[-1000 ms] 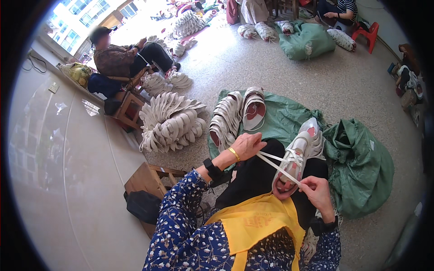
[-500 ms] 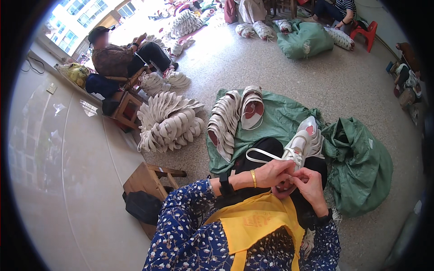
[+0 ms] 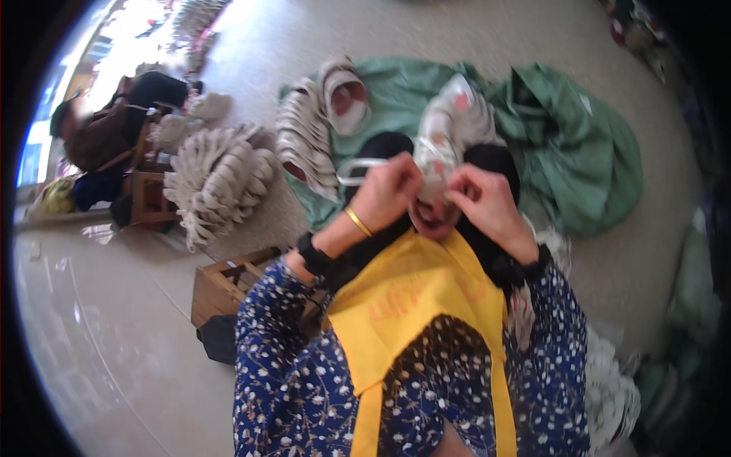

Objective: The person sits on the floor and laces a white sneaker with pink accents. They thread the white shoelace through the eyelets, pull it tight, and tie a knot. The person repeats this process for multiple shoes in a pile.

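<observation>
I had the white sneaker (image 3: 449, 129) propped on my lap, in the upper middle of the frame, its long axis running away from me: heel end low between my hands, toe pointing toward the top edge. Both hands sat just below it, at its near end, about equally close. My left hand (image 3: 388, 190), the one with the gold bangle (image 3: 356, 222) and black wristband (image 3: 312, 255), was curled with its fingers pinched on the white lace (image 3: 358, 169), which looped out toward the left of the frame from that fist. My right hand (image 3: 483, 202) was curled too, fingers pressed together against the shoe's near opening; motion blur kept me from telling whether it pinched the other lace end or only gripped the upper.

My yellow apron (image 3: 411, 305) lay directly below the hands. A green cloth sack (image 3: 579, 145) spread on the floor behind the sneaker, reaching to the upper right. To the left of the sneaker, a row of white shoes (image 3: 304, 145) stood on edge on the green cloth, and a larger fanned heap of white soles (image 3: 217, 179) lay further left, well apart from my hands. A small wooden stool (image 3: 221, 286) stood at lower left beside my sleeve.
</observation>
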`<state>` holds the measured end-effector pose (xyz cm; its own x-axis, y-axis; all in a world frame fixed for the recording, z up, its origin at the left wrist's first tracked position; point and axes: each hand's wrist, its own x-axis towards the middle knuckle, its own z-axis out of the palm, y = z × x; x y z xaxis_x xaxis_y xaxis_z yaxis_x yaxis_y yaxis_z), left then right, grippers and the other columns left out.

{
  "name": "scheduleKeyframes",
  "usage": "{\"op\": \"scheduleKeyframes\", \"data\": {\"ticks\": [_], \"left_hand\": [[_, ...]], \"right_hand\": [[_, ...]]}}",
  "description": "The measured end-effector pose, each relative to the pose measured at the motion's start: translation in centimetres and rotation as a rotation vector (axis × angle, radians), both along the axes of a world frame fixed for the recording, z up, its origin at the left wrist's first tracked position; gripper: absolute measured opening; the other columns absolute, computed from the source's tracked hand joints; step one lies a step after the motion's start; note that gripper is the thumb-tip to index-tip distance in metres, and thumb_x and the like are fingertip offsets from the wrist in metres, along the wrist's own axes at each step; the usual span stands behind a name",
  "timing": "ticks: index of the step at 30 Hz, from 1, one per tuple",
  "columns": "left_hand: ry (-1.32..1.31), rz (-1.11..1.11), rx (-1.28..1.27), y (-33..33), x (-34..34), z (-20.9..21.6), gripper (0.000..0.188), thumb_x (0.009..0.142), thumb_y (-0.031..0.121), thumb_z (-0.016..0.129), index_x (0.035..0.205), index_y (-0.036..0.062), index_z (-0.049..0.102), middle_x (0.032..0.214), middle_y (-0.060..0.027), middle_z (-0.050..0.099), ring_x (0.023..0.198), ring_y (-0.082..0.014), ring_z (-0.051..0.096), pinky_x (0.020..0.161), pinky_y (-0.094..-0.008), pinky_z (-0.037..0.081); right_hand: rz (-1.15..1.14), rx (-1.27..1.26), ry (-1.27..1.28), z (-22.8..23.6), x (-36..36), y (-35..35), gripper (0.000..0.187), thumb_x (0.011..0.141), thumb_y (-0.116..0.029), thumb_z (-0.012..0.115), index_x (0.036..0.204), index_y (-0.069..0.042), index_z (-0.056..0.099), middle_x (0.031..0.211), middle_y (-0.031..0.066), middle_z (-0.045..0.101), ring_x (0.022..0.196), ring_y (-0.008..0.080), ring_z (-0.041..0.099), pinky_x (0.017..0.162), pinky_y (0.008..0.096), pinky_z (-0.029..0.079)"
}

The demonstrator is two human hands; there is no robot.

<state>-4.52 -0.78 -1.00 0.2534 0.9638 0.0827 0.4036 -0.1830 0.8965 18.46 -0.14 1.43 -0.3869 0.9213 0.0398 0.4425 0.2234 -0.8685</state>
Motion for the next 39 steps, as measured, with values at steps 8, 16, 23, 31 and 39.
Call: {"op": "scheduleKeyframes", "data": {"ticks": [8, 16, 23, 31, 39], "left_hand": [[0.009, 0.019, -0.063, 0.2, 0.7, 0.3, 0.01, 0.093, 0.007, 0.066, 0.091, -0.0019, 0.06, 0.073, -0.0062, 0.065, 0.063, -0.0098, 0.059, 0.058, -0.0272, 0.047], [0.051, 0.074, -0.06, 0.4, 1.0, 0.6, 0.012, 0.092, 0.008, 0.065, 0.09, -0.0029, 0.061, 0.069, -0.0083, 0.067, 0.061, -0.012, 0.065, 0.057, -0.0277, 0.05], [0.101, 0.103, -0.069, 0.9, 1.4, 0.6, 0.014, 0.087, 0.009, 0.065, 0.085, -0.0042, 0.06, 0.068, -0.0144, 0.065, 0.061, -0.0208, 0.065, 0.057, -0.0342, 0.05], [0.161, 0.068, -0.007, 1.3, 2.0, 0.4, 0.011, 0.085, 0.006, 0.057, 0.087, -0.0047, 0.056, 0.073, -0.0272, 0.065, 0.074, -0.0479, 0.065, 0.067, -0.0516, 0.052], [0.259, -0.041, 0.075, 1.9, 2.4, 0.4, 0.008, 0.09, 0.006, 0.057, 0.089, -0.0021, 0.055, 0.074, -0.0269, 0.063, 0.074, -0.0478, 0.063, 0.062, -0.0523, 0.048]], "right_hand": [[0.042, 0.014, -0.051, -0.3, 0.2, -0.5, 0.019, 0.078, -0.002, 0.073, 0.093, -0.003, 0.062, 0.08, 0.0078, 0.063, 0.062, 0.0201, 0.06, 0.059, 0.0325, 0.049], [0.312, 0.495, -0.31, -0.2, -1.2, -1.0, 0.015, 0.082, -0.013, 0.07, 0.092, -0.009, 0.06, 0.091, 0.0075, 0.055, 0.088, 0.0263, 0.065, 0.069, 0.0379, 0.056], [0.446, 0.587, -0.194, -0.8, -0.8, -0.5, 0.014, 0.082, -0.01, 0.069, 0.091, -0.006, 0.06, 0.089, 0.0079, 0.056, 0.084, 0.027, 0.065, 0.069, 0.0379, 0.055], [0.278, 0.458, 0.012, -0.2, -0.6, -1.0, 0.015, 0.08, -0.002, 0.068, 0.094, -0.003, 0.063, 0.092, 0.0094, 0.063, 0.079, 0.0296, 0.068, 0.069, 0.0374, 0.056], [0.247, 0.417, 0.03, -0.3, -0.6, -1.3, 0.014, 0.08, 0.0, 0.067, 0.094, -0.003, 0.065, 0.092, 0.0095, 0.064, 0.078, 0.0306, 0.067, 0.069, 0.0376, 0.056]]}}
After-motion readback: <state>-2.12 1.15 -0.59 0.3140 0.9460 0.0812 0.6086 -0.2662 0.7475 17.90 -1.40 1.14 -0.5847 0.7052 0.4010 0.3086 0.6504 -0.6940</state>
